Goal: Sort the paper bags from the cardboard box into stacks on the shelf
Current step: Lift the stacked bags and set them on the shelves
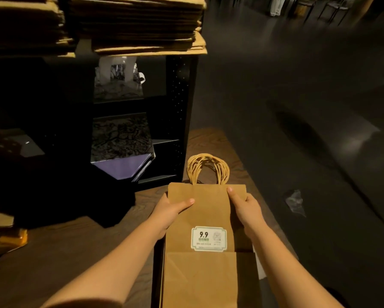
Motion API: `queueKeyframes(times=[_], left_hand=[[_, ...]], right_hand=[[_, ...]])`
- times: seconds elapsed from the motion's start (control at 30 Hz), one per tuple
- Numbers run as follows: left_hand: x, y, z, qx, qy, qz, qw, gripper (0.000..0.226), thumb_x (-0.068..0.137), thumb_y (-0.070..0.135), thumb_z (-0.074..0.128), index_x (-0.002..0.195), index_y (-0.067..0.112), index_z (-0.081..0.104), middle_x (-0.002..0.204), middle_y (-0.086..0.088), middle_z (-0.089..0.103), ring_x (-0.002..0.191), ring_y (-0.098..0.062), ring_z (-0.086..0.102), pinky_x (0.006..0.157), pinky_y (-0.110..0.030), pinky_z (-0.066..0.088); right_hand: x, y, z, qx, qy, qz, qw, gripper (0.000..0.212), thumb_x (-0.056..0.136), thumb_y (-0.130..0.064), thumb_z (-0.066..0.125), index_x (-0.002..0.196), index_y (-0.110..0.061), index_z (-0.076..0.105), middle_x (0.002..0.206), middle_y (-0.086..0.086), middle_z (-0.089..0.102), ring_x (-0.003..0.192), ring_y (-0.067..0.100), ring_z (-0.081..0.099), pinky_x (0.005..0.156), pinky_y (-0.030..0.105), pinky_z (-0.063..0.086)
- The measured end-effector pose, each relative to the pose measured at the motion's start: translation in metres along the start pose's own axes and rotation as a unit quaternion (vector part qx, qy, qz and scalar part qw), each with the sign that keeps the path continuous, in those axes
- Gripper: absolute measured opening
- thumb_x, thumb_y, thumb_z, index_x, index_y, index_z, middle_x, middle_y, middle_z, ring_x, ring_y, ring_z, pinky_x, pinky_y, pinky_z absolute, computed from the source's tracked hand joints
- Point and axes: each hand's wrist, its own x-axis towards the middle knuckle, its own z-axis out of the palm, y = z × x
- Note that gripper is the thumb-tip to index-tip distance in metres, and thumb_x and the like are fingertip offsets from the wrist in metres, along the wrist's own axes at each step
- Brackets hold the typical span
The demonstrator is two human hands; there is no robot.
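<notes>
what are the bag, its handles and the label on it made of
Bag: looks like matte brown kraft paper, with sharp fold creases. Handles: seemingly twisted paper cord, judging by the ropey strands. Label: probably a smooth white printed paper sticker, lying flat.

A white sticker (209, 238) on the front of a brown paper bag (203, 216) reads "9.9" in bold black numerals, with smaller green and black print beneath it too small to read.

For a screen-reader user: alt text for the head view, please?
Both hands, left hand and right hand, grip a bundle of flat brown paper bags by its sides, handles away. Stacks of bags fill the shelf above.
</notes>
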Motion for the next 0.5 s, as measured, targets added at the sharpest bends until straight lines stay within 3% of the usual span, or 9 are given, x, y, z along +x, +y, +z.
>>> queueKeyframes(times=[0.17, 0.27, 0.37, 0.5], left_hand=[[-0.008, -0.030, -0.044, -0.007, 0.029, -0.047, 0.998, 0.034, 0.081, 0.020, 0.078, 0.110, 0.022, 0.062, 0.104, -0.004, 0.073, 0.093, -0.023, 0.071, 0.078, -0.038, 0.057], [-0.007, -0.043, -0.070, -0.007, 0.066, -0.066, 0.996, 0.041, 0.076, 0.024, 0.082, 0.112, 0.021, 0.062, 0.103, -0.005, 0.073, 0.094, -0.025, 0.070, 0.084, -0.046, 0.057], [-0.006, -0.052, -0.090, -0.002, 0.095, -0.079, 0.992, 0.052, 0.070, 0.028, 0.086, 0.115, 0.020, 0.061, 0.105, -0.006, 0.072, 0.093, -0.026, 0.070, 0.084, -0.050, 0.057], [-0.006, -0.058, -0.102, 0.013, 0.139, -0.098, 0.985, 0.062, 0.063, 0.037, 0.087, 0.114, 0.019, 0.057, 0.107, -0.006, 0.068, 0.095, -0.026, 0.067, 0.087, -0.049, 0.055]], right_hand=[[-0.005, 0.021, 0.047, -0.053, -0.041, 0.015, 0.998, 0.047, 0.086, -0.058, 0.059, 0.110, -0.017, 0.053, 0.100, 0.002, 0.060, 0.080, 0.012, 0.056, 0.060, 0.028, 0.041], [-0.004, 0.034, 0.076, -0.065, -0.078, 0.038, 0.994, 0.055, 0.084, -0.060, 0.060, 0.111, -0.012, 0.056, 0.099, 0.005, 0.065, 0.085, 0.020, 0.063, 0.074, 0.035, 0.053], [-0.002, 0.043, 0.099, -0.071, -0.105, 0.063, 0.990, 0.067, 0.080, -0.063, 0.062, 0.119, -0.009, 0.056, 0.107, 0.010, 0.066, 0.092, 0.026, 0.065, 0.080, 0.039, 0.055], [0.003, 0.042, 0.113, -0.052, -0.138, 0.090, 0.985, 0.050, 0.088, -0.046, 0.062, 0.115, -0.004, 0.060, 0.097, 0.013, 0.069, 0.086, 0.028, 0.067, 0.074, 0.037, 0.055]])
